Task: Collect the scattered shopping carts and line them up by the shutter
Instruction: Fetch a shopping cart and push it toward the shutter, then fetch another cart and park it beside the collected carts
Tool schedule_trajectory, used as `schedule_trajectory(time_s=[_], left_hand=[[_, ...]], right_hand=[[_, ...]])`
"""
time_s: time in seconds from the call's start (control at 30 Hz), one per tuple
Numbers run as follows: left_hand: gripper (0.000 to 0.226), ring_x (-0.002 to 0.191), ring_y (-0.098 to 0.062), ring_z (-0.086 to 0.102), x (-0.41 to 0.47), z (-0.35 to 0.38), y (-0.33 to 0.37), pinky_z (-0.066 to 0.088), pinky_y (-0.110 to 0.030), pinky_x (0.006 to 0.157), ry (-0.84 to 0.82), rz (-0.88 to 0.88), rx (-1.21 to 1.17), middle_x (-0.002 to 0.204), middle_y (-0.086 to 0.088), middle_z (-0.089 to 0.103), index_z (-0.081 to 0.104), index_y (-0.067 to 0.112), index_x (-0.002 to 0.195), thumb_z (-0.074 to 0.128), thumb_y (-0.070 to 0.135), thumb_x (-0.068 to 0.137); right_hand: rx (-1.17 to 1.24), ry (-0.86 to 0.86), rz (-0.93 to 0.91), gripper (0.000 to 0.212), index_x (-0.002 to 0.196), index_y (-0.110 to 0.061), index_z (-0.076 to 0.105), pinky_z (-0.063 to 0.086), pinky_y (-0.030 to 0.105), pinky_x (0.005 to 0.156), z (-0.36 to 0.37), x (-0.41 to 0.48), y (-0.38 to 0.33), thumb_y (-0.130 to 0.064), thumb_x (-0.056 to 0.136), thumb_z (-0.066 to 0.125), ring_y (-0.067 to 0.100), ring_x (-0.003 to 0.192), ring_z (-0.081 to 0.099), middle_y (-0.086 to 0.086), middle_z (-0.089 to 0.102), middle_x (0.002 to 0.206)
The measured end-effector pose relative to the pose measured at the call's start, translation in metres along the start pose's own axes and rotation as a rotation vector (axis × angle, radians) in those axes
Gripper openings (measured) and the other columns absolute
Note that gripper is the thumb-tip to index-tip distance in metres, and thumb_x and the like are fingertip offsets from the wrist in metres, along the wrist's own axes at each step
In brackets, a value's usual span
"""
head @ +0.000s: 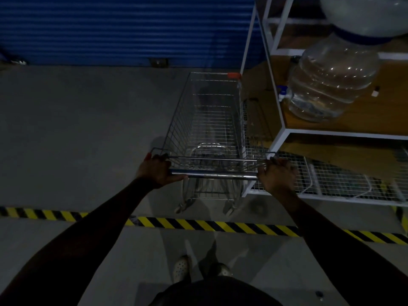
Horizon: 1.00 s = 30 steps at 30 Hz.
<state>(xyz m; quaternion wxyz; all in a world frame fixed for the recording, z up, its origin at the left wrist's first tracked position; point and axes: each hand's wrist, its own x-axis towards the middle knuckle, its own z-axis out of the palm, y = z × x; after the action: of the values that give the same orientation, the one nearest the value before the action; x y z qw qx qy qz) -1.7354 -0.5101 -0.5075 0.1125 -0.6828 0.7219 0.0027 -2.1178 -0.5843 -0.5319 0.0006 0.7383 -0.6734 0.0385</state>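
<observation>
The wire shopping cart (207, 129) stands on the grey floor (88, 133), its nose pointing at the far blue shutter (121, 29). Your left hand (157, 171) and right hand (277, 175) each wrap around an end of its handle bar (214, 174). A white rack (284, 127) holding a big water jug (331, 80) stands just beside it on the right.

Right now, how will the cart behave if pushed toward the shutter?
Likely light: the cart is empty wire. It should roll freely on the smooth floor. It may snag the rack close on its right.
</observation>
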Motion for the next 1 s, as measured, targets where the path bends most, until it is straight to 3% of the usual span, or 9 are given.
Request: schedule_trajectory(time_s=[0.13,0.23,0.37,0.43,0.5,0.67,0.8,0.9,1.0], left_hand=[[0.115,0.106,-0.033,0.062,-0.010,0.002,0.005,0.036,-0.048,0.108,0.033,-0.024,-0.031,0.123,-0.011,0.068,0.073,0.010,0.101,-0.002,0.094,0.076],[0.101,0.108,-0.030,0.064,-0.019,0.006,0.011,0.033,-0.050,0.113,0.128,-0.052,-0.107,0.112,-0.007,0.072,0.072,0.013,0.101,0.007,0.089,0.084],[0.097,0.112,-0.031,0.063,-0.027,-0.010,0.025,0.046,-0.044,0.103,0.313,-0.206,-0.380,0.111,-0.013,0.073,0.070,0.011,0.113,0.014,0.085,0.087],[0.086,0.116,-0.033,0.060,-0.030,-0.016,0.027,0.052,-0.044,0.096,0.408,-0.217,-0.489,0.116,-0.014,0.070,0.067,0.009,0.117,0.025,0.080,0.091],[0.070,0.120,-0.033,0.055,-0.034,-0.023,0.024,0.052,-0.044,0.095,0.495,-0.205,-0.599,0.129,-0.017,0.064,0.064,0.007,0.123,0.042,0.067,0.094],[0.057,0.127,-0.033,0.049,-0.048,-0.067,-0.009,0.047,-0.044,0.101,0.747,-0.254,-0.647,0.142,-0.017,0.054,0.057,0.005,0.132,0.055,0.049,0.096],[0.054,0.126,-0.035,0.050,-0.073,-0.098,-0.069,0.044,-0.044,0.104,0.915,-0.332,-0.562,0.140,-0.017,0.056,0.057,0.003,0.132,0.058,0.044,0.097],[0.051,0.130,-0.033,0.047,-0.107,-0.106,-0.128,0.041,-0.041,0.106,0.955,-0.417,-0.509,0.147,-0.016,0.050,0.057,0.005,0.132,0.058,0.042,0.098],[0.049,0.131,-0.032,0.045,-0.148,-0.100,-0.193,0.043,-0.043,0.104,0.994,-0.497,-0.480,0.150,-0.014,0.047,0.055,0.006,0.134,0.059,0.040,0.099]], right_hand=[[0.060,0.084,-0.065,0.058,0.097,-0.012,0.077,0.038,0.049,0.092,-0.002,-0.006,0.000,-0.049,0.093,0.032,0.041,0.114,0.055,0.011,0.071,0.114],[0.031,0.080,-0.090,0.057,0.103,-0.014,0.075,0.038,0.051,0.094,0.003,-0.004,0.003,-0.052,0.094,0.034,0.040,0.122,0.053,0.011,0.068,0.123],[0.143,-0.009,-0.073,0.073,0.131,-0.014,0.061,0.035,0.060,0.104,0.002,0.005,0.005,-0.064,0.090,0.027,0.040,0.137,0.039,0.014,0.056,0.141],[0.260,-0.027,-0.062,0.079,0.146,-0.013,0.046,0.026,0.063,0.111,-0.009,0.007,-0.004,-0.066,0.090,0.030,0.040,0.145,0.028,0.016,0.043,0.153],[0.382,0.036,-0.096,0.081,0.147,-0.010,0.042,0.027,0.062,0.112,-0.022,0.009,-0.023,-0.066,0.090,0.033,0.041,0.144,0.029,0.020,0.041,0.153],[0.666,0.192,-0.326,0.077,0.145,-0.009,0.043,0.041,0.051,0.107,-0.069,0.022,-0.111,-0.066,0.093,0.041,0.038,0.133,0.042,0.019,0.047,0.146],[0.766,0.340,-0.553,0.069,0.144,-0.004,0.047,0.029,0.031,0.107,-0.114,0.032,-0.208,-0.052,0.094,0.052,0.037,0.131,0.044,0.021,0.046,0.147],[0.857,0.350,-0.685,0.069,0.145,-0.004,0.045,0.017,0.013,0.111,-0.128,0.033,-0.289,-0.051,0.096,0.054,0.038,0.132,0.044,0.022,0.045,0.148],[0.888,0.326,-0.785,0.072,0.148,-0.003,0.042,0.026,0.024,0.109,-0.138,0.025,-0.376,-0.051,0.095,0.054,0.036,0.134,0.042,0.021,0.042,0.150]])
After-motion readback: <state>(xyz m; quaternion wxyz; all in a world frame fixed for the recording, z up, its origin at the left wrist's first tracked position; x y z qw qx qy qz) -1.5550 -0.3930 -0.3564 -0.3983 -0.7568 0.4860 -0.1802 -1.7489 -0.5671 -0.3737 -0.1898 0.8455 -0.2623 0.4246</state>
